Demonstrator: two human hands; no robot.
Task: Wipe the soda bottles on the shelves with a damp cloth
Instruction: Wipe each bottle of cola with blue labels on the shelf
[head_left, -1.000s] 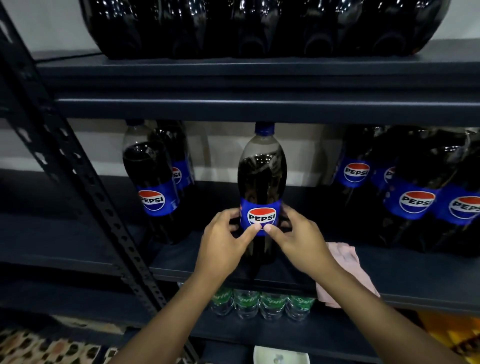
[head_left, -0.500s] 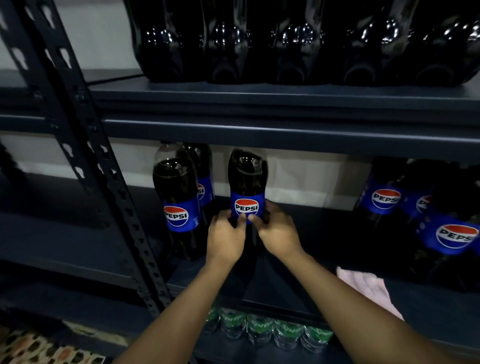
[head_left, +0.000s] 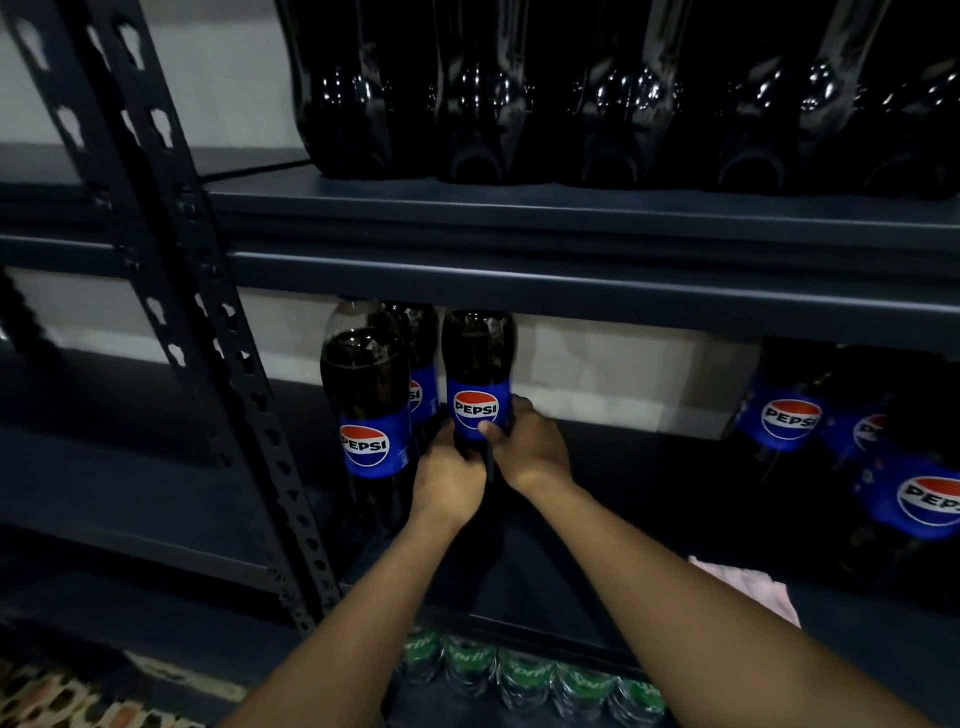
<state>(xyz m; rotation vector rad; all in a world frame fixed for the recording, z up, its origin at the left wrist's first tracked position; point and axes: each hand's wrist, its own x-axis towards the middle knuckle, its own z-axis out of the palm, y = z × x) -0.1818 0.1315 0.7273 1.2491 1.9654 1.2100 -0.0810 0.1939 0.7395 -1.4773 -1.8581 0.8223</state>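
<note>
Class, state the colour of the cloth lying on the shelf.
Pale pink: the folded fabric cloth shows best in the head view.

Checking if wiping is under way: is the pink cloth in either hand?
No, the pink cloth lies on the shelf while the left hand and right hand grip a Pepsi bottle.

head camera looks forward, slightly down, close to shelf

Dim, cool light; shelf recess in deep shadow. Pinpoint glare on upper-shelf bottles. Wide-angle bowing of rack post; right-edge Pepsi bottles soft, smeared.
</note>
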